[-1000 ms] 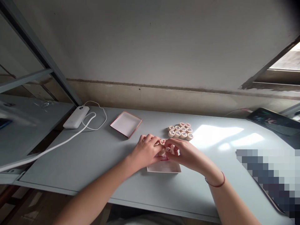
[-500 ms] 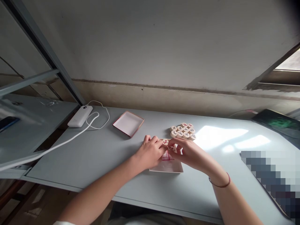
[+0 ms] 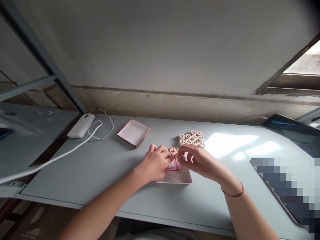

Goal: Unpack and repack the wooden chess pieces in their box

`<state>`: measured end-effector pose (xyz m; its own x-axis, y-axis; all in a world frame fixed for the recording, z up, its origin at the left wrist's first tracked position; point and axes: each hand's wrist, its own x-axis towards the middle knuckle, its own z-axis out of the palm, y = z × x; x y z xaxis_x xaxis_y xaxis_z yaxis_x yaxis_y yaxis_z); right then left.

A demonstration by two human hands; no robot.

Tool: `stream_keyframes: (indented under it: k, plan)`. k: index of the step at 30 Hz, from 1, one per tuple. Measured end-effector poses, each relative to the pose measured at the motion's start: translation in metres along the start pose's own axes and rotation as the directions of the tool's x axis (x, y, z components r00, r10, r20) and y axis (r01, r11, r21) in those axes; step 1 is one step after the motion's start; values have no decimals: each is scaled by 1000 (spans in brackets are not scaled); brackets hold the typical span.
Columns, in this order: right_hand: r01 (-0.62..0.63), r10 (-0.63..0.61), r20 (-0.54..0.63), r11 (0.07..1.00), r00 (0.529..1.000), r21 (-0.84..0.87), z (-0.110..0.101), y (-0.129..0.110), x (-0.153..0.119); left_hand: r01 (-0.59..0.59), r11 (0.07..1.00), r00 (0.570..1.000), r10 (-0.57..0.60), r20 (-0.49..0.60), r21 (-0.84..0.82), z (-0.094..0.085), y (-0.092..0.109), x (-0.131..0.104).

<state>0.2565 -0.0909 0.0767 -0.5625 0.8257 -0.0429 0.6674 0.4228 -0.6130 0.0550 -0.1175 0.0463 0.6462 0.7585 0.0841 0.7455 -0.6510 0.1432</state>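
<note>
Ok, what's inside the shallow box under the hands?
In the box: a red-printed sheet and round pieces at its far end. The left hand and right hand cover the rest.

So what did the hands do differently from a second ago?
Very little. The left hand and right hand kept their fingers on the round pieces at the far edge of the shallow box; more of the red print inside the box shows now. The cluster of pieces, the empty lid and the power bank stayed put; the small shifts are the camera moving.
</note>
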Motion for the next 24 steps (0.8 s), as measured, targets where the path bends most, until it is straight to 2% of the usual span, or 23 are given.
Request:
stream_keyframes:
  k: [6,11,16,20,24]
  plan:
    - [-11,11,16,1000,1000,-14,-2,-1,0,-41,999,999,41,-36,-19,-2,-4,-3]
    - [-24,25,-8,1000,1000,16,-4,3,-1,-52,981,989,24,-148,-188,1,-11,-1]
    - [-18,19,-15,999,1000,26,-5,4,-2,-111,936,984,58,-166,-335,8,-13,1]
    - [-21,21,-16,1000,1000,-2,-4,2,-1,-128,949,981,78,-179,-287,10,-13,1]
    - [-15,15,-6,1000,1000,-6,-3,-1,-1,-127,979,980,99,-174,-160,9,-13,-1]
